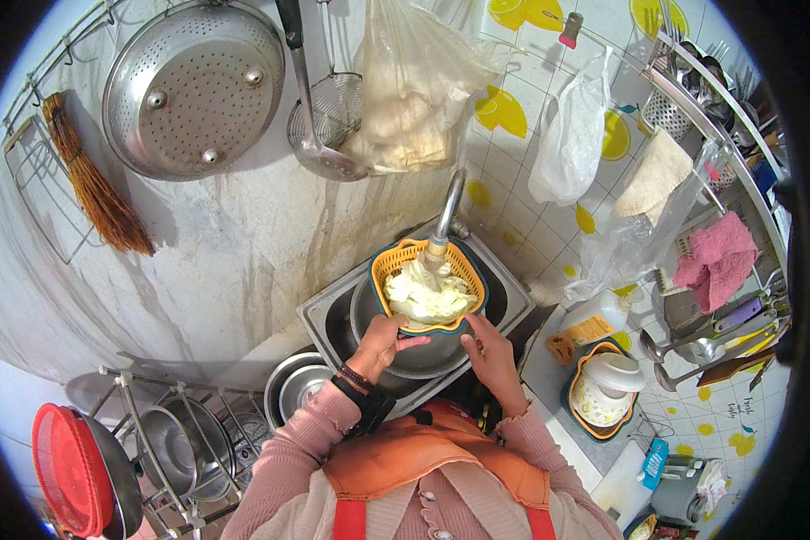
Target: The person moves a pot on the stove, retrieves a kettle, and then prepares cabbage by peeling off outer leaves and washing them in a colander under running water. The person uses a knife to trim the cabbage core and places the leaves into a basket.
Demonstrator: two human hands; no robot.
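A yellow plastic drain basket [389, 261] sits within a teal outer bowl [484, 297], under the faucet [450, 211]. Pale green-white leaves [427, 297], which look like cabbage, are heaped in it. Water seems to fall from the spout onto them. My left hand [378, 349] grips the basket's near left rim, with its thumb stretched along the outside. At the near right rim, my right hand [493, 355] holds on with its fingertips. Below the basket, a large metal basin [423, 362] stands in the steel sink [513, 310].
Metal bowls [301, 387] stand left of the sink, by a dish rack [153, 405]. On the right counter are a bottle [596, 317] and a lidded white container [607, 387] in a basket. A skimmer ladle [319, 157] and a plastic bag [414, 99] hang above the sink.
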